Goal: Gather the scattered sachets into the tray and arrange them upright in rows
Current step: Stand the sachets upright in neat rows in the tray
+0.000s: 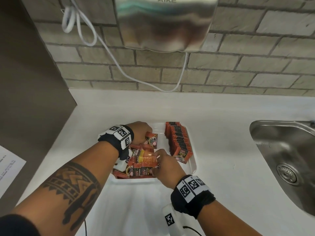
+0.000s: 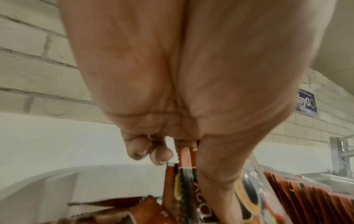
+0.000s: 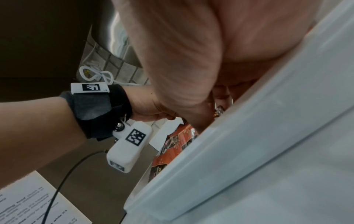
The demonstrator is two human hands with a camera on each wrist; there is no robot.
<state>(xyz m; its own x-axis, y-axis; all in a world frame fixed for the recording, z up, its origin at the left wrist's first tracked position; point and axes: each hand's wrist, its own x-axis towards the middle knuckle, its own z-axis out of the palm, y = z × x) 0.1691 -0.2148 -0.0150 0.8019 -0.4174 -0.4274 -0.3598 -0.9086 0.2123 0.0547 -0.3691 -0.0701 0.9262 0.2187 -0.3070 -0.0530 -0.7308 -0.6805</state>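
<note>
A white tray (image 1: pixel 192 167) sits on the counter. Along its right side stands a row of upright orange-and-black sachets (image 1: pixel 179 142). A loose heap of sachets (image 1: pixel 136 160) fills the tray's left and near part. My left hand (image 1: pixel 141 133) holds a small stack of sachets (image 1: pixel 151 140) upright over the heap; in the left wrist view that stack (image 2: pixel 186 174) is pinched between thumb and fingers. My right hand (image 1: pixel 162 164) reaches into the heap's near edge and grips sachets (image 1: pixel 147 172) there. In the right wrist view the tray rim (image 3: pixel 249 136) hides the fingers.
A steel sink (image 1: pixel 286 160) lies to the right of the tray. A hand dryer (image 1: pixel 165 23) with a white cable hangs on the brick wall behind. A brown panel (image 1: pixel 25 82) stands at the left, with a printed sheet (image 1: pixel 8 171) below it.
</note>
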